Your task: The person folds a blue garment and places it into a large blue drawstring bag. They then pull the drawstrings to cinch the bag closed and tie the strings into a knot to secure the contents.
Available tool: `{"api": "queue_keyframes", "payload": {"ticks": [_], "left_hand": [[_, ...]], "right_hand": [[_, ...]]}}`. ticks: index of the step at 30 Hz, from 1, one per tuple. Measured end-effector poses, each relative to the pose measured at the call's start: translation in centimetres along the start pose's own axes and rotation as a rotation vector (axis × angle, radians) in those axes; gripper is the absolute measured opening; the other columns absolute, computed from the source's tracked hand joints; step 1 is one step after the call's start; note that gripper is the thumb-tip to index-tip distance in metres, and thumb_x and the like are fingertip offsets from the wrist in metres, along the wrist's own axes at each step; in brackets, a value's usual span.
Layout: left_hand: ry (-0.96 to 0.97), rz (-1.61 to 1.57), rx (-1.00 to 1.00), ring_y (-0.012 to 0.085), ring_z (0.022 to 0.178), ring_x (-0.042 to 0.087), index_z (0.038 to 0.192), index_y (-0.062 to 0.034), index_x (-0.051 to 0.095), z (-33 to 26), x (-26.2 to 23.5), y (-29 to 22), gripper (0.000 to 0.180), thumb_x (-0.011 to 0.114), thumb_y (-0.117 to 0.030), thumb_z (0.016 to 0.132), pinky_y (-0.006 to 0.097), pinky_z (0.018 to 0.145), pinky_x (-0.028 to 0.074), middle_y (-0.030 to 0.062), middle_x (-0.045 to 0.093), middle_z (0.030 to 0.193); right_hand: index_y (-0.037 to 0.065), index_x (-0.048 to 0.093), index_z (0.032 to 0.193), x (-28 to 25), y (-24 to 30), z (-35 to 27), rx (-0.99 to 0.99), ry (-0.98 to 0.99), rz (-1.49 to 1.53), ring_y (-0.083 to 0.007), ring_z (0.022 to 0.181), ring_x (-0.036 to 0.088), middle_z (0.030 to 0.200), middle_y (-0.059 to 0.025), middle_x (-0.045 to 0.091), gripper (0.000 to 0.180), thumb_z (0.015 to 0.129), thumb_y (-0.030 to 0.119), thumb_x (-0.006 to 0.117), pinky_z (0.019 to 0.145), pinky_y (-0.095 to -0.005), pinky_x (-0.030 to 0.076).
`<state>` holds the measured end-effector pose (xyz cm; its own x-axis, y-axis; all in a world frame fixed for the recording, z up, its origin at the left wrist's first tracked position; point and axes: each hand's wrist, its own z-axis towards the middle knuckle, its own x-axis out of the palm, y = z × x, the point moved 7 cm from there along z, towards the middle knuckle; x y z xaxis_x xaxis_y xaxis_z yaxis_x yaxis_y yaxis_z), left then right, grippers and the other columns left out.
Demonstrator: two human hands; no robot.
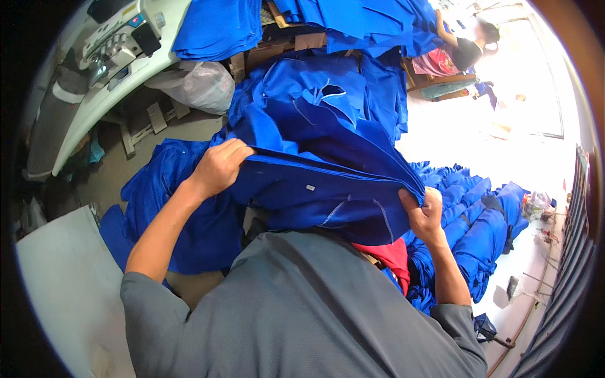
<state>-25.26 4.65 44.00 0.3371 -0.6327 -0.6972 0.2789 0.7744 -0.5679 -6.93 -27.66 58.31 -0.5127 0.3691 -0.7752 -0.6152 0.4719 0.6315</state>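
Stretched between my two hands is a stack of blue fabric pieces [296, 183], its layered edges lying together along the top. My left hand [220, 165] is closed on the upper left edge, fingers curled over it. At the right corner my right hand [423, 211] pinches the layers, thumb on the near face. Pale stitch lines and a small white tag show on the near layer. Just beyond, more blue fabric [302, 113] lies heaped, with light seam lines; where it parts from the held layers I cannot tell.
A sewing machine [120, 47] stands on a white table at upper left, near a plastic bag [200, 85]. Blue stacks [217, 28] lie at the back. Rolled blue bundles [469, 220] are on the right. Another person [466, 53] is at far upper right.
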Motion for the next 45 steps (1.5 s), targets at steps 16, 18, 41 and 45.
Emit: {"api": "queue_keyframes", "payload": {"ticks": [16,18,41,45], "left_hand": [[0.182,-0.251,-0.422,0.0359,0.1,0.069,0.106,-0.0005,0.071,-3.0,3.2,3.6,0.024,0.059,0.007,0.086,0.04,0.085,0.056,0.0174,0.07,0.105],[0.124,-0.091,-0.159,0.0319,0.11,0.067,0.102,-0.0031,0.072,-0.3,2.8,2.4,0.02,0.067,0.004,0.084,0.041,0.094,0.055,0.0126,0.069,0.116],[0.076,-0.366,-0.011,0.0334,0.099,0.068,0.1,0.0014,0.069,2.9,5.1,3.0,0.027,0.064,0.011,0.075,0.04,0.088,0.055,0.0145,0.071,0.102],[0.099,-0.394,0.013,0.0342,0.102,0.068,0.101,0.0014,0.069,2.9,6.3,3.8,0.027,0.064,0.01,0.076,0.04,0.089,0.056,0.0156,0.072,0.106]], "right_hand": [[0.008,0.048,0.066,4.8,6.4,-2.0,-0.358,0.196,0.004,-0.0337,0.048,0.049,0.059,-0.0107,0.048,0.029,0.069,0.018,0.075,0.046,-0.0428,0.037],[0.009,0.044,0.064,5.9,7.3,-2.3,-0.396,0.274,-0.035,-0.0329,0.05,0.05,0.06,-0.0102,0.046,0.032,0.066,0.019,0.075,0.047,-0.0431,0.038],[0.002,0.065,0.08,0.6,5.7,-1.6,-0.247,0.141,0.008,-0.034,0.054,0.057,0.067,-0.0135,0.059,0.005,0.082,0.002,0.069,0.052,-0.0393,0.043],[0.003,0.065,0.079,0.7,5.2,-1.7,-0.226,0.131,0.023,-0.0343,0.053,0.055,0.066,-0.0138,0.058,0.006,0.081,0.002,0.07,0.05,-0.04,0.042]]}}
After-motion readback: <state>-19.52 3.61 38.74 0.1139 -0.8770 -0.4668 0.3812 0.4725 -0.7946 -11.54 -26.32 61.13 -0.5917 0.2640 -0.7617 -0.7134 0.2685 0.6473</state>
